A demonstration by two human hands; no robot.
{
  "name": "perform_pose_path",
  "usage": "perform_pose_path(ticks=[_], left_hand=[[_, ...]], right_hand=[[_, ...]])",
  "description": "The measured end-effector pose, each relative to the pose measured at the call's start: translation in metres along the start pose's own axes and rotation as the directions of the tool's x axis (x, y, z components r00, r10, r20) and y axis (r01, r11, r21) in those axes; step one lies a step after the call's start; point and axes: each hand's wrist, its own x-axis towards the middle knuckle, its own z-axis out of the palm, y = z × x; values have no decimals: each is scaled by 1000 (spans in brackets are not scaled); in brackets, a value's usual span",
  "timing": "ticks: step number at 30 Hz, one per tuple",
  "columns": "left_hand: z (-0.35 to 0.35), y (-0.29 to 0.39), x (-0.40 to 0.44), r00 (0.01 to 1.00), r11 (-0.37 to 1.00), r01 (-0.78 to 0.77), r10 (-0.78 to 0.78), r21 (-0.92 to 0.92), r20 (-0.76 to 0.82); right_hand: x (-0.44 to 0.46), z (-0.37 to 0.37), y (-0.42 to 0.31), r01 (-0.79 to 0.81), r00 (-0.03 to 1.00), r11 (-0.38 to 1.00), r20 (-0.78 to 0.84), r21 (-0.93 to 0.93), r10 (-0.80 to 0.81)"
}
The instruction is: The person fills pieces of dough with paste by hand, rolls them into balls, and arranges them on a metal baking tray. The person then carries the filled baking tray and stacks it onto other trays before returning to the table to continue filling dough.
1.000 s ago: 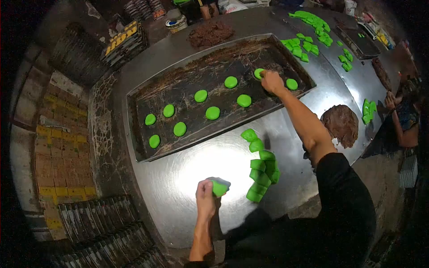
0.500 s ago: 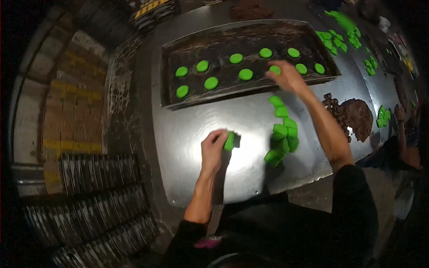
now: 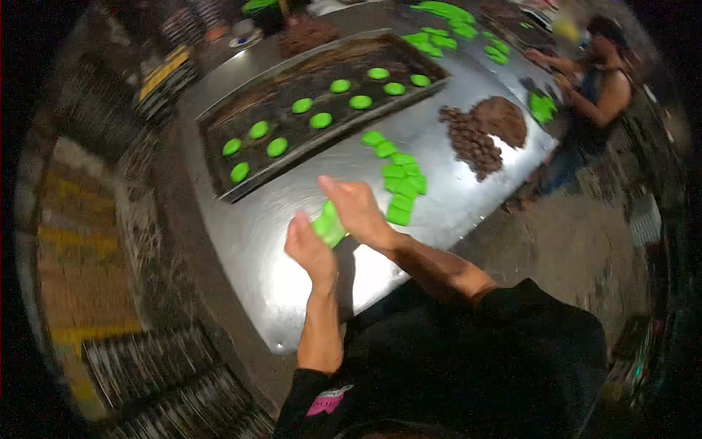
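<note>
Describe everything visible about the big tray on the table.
The tray is a long, shallow, open rectangle with raised sides, dark and metal-looking, its inside worn and streaked brown, its rim paler in places. It lies flat on the shiny metal table, set at a slant in the view, beyond the person's hands. Eleven flattened green discs rest in it, spaced apart in two rough rows. Neither the left hand nor the right hand touches it. Blur hides finer surface detail.
</note>
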Motion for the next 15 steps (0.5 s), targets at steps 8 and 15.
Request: perform_pose_path(ticks=[8,15], left_hand=[[-11,-64,-2,781,826,562,-509,-52,362],[-11,-67,20,836,844,467,-518,263,179]], right_hand=[[-27,-61,63,667,685,156,517,-729,-514],[140,-284,71,185,825,-184,254,-965,-506]])
